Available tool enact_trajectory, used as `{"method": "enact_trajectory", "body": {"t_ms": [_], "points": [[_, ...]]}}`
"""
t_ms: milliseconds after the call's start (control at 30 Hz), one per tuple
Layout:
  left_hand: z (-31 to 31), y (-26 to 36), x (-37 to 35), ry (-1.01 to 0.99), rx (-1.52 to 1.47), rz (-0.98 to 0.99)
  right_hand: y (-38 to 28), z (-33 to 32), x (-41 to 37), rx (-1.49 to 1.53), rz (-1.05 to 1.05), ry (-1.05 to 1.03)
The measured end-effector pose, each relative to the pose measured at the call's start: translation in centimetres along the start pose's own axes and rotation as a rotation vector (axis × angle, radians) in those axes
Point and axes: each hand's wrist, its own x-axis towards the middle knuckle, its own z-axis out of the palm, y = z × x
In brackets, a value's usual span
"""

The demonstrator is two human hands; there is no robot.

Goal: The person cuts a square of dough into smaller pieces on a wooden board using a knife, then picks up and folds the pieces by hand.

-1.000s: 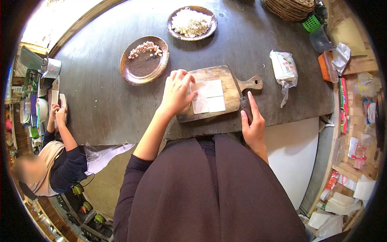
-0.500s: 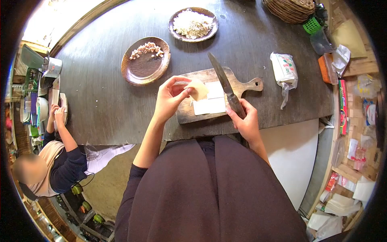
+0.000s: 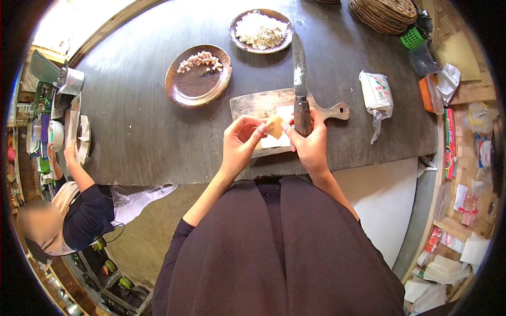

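Observation:
My left hand (image 3: 240, 146) pinches one side of a thin tan slice (image 3: 274, 128), which looks like tofu, above the wooden cutting board (image 3: 252, 106). The fingertips of my right hand (image 3: 313, 148) touch the slice's other edge. That same hand grips a knife (image 3: 299, 71) by its dark handle, the blade pointing away from me with white residue on it. Beneath my hands, flat white pieces (image 3: 284, 111) lie on the board, partly hidden by my fingers.
A brown plate (image 3: 195, 94) holds small diced pieces; another plate (image 3: 234, 42) carries a pale shredded heap. Right of the board lies a white plastic packet (image 3: 376, 90). Coiled basketry (image 3: 382, 15) and an orange container (image 3: 429, 95) stand farther right. Another person (image 3: 87, 216) works at the left edge.
My right hand has come left to the slice, and the knife has swung from slanting left to nearly straight ahead. My left hand has shifted slightly right and down with the slice.

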Motion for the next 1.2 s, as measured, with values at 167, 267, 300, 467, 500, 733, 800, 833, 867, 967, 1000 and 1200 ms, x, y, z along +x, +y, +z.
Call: {"method": "enact_trajectory", "body": {"t_ms": [167, 267, 300, 467, 500, 733, 800, 833, 867, 967, 1000, 1200], "points": [[0.5, 0.0, 0.0, 0.010, -0.071, 0.023, -0.4, 0.3, -0.2, 0.000, -0.008, -0.023], [0.5, 0.6, -0.3, -0.010, -0.026, 0.029, -1.1, 0.6, -0.6, 0.015, -0.011, -0.040], [0.6, 0.7, -0.3, -0.010, -0.028, 0.027, -1.3, 0.7, -0.7, 0.018, -0.012, -0.047], [0.8, 1.0, -0.8, 0.003, -0.092, -0.001, -2.3, 0.8, -1.6, 0.010, -0.048, -0.074], [0.9, 1.1, -1.0, 0.004, -0.094, -0.001, -2.5, 0.9, -1.7, -0.014, -0.068, -0.067], [1.0, 2.1, -1.7, 0.035, -0.116, 0.070, -3.7, 1.4, -3.0, -0.051, -0.089, -0.070], [1.0, 2.4, -1.9, 0.044, -0.107, 0.074, -3.9, 1.4, -3.2, -0.085, -0.090, -0.063], [1.0, 2.5, -2.1, 0.050, -0.090, 0.082, -3.9, 1.5, -3.2, -0.086, -0.090, -0.063], [0.9, 2.7, -2.2, 0.056, -0.073, 0.089, -3.8, 1.5, -3.3, -0.086, -0.108, -0.054], [1.0, 3.1, -2.4, 0.071, -0.051, 0.108, -3.9, 1.7, -3.5, -0.084, -0.122, -0.050], [1.1, 3.1, -2.5, 0.071, -0.052, 0.108, -4.0, 1.8, -3.5, -0.081, -0.119, -0.053], [0.9, 3.0, -2.8, 0.111, -0.013, 0.136, -4.3, 2.0, -3.9, -0.115, -0.096, -0.047]]}}
